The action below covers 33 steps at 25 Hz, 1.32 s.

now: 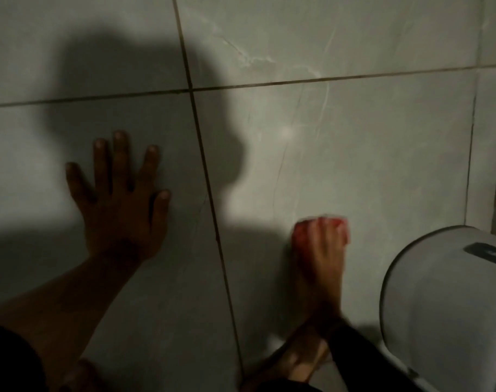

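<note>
My left hand (119, 199) lies flat against the grey tiled wall (354, 137), fingers straight and spread, in shadow. My right hand (323, 250) grips a red scrubbing pad (299, 232) and presses it on the tile just right of a vertical grout line. The hand and pad are blurred. Most of the pad is hidden under my fingers.
A white toilet cistern lid (444, 301) with a dark button sits at the lower right, close to my right hand. Dark grout lines (207, 176) cross the wall. A bare foot (297, 360) shows at the bottom. A wall corner runs up the right edge.
</note>
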Available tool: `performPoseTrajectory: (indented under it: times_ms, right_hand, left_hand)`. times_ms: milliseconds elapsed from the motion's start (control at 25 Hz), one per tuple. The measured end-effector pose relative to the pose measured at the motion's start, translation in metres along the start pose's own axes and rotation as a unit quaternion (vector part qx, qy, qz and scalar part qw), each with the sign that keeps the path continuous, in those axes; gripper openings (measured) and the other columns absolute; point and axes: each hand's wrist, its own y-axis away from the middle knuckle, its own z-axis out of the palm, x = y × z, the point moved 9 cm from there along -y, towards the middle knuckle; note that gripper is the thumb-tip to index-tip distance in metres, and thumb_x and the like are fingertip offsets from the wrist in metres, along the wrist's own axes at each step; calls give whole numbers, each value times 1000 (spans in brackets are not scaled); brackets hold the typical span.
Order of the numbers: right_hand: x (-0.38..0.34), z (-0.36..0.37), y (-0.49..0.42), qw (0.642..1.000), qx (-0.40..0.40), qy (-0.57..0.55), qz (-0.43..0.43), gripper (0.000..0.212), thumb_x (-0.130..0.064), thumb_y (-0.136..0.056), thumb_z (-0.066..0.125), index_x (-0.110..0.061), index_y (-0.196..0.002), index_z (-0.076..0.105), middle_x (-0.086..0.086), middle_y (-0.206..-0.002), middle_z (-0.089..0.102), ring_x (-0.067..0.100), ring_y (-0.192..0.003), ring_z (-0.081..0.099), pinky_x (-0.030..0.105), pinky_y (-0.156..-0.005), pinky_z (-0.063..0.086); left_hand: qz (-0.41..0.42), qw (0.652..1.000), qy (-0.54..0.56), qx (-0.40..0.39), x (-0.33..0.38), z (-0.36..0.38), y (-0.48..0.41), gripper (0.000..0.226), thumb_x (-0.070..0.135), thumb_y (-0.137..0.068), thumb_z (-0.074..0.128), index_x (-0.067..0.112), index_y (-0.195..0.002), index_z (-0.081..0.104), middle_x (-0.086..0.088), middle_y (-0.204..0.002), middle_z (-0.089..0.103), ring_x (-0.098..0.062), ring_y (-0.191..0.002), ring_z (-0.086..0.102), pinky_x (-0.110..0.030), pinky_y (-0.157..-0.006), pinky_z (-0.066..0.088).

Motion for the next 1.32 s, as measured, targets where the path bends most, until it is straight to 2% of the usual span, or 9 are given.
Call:
performPoseTrajectory:
  times_ms: [200,360,480,640,720,840,1120,1200,1320]
  right_hand:
    - [-29,-63,-188,979,201,-2,23,60,-30,-103,56,0,-154,52,29,-161,50,53,-152,42,64,-131,23]
    - [-123,19,-60,979,53,-52,-191,68,-39,-103,50,-19,-166,37,19,-170,39,45,-167,20,67,-134,17]
    - [-63,20,32,982,-1,-15,-186,60,-29,-106,50,-37,-162,35,12,-159,46,53,-157,37,61,-128,31]
    - [8,-41,-110,987,160,-10,12,51,-26,-103,52,-5,-149,55,27,-153,53,54,-146,45,66,-129,25]
    - [-43,-28,-127,985,171,-3,-35,56,-27,-99,52,-7,-151,52,24,-154,51,51,-149,43,66,-131,21]
    - [-90,20,-43,990,9,-57,-132,68,-27,-99,61,-16,-163,40,20,-172,37,47,-166,18,60,-139,8]
    - [-64,-18,-93,993,67,-71,-62,45,-18,-97,56,-11,-142,62,21,-146,58,47,-139,50,63,-123,36]
    - [-79,-5,-45,970,-19,-241,-38,41,-4,-97,58,-7,-137,66,17,-140,63,37,-135,57,55,-122,42]
    - [-64,-37,29,838,-82,-517,155,34,-10,-111,55,-5,-143,65,15,-154,62,16,-150,54,44,-138,29]
  left_hand:
    - [13,1000,11,23,0,0,0,76,61,-110,28,43,-179,3,-6,-190,-3,-34,-176,-3,-69,-133,-3]
    - [4,1000,4,27,-1,-4,2,76,59,-110,29,37,-181,12,-9,-189,3,-39,-175,5,-72,-133,3]
    - [-2,1000,1,28,0,-7,2,75,58,-110,30,33,-180,21,-12,-189,7,-40,-175,7,-71,-133,3]
    - [3,1000,-12,21,3,-7,-1,74,58,-111,29,34,-180,19,-13,-189,6,-40,-175,6,-70,-132,-1]
    - [-1,1000,-14,5,4,-5,-1,74,57,-111,28,33,-180,19,-13,-189,4,-41,-174,5,-71,-132,-3]
    - [-6,1000,-14,-7,6,-11,0,74,54,-110,31,30,-179,22,-15,-188,6,-42,-174,5,-73,-131,-1]
    - [-4,998,-43,-53,20,-22,-2,75,53,-111,32,23,-179,18,-19,-187,2,-36,-172,-8,-61,-132,-15]
    - [-59,990,-7,-131,33,-34,0,74,44,-110,45,16,-177,28,-24,-185,12,-49,-171,12,-70,-132,14]
    - [-135,928,158,-308,86,-58,22,63,35,-116,45,0,-168,44,-26,-176,39,-45,-163,39,-53,-131,33]
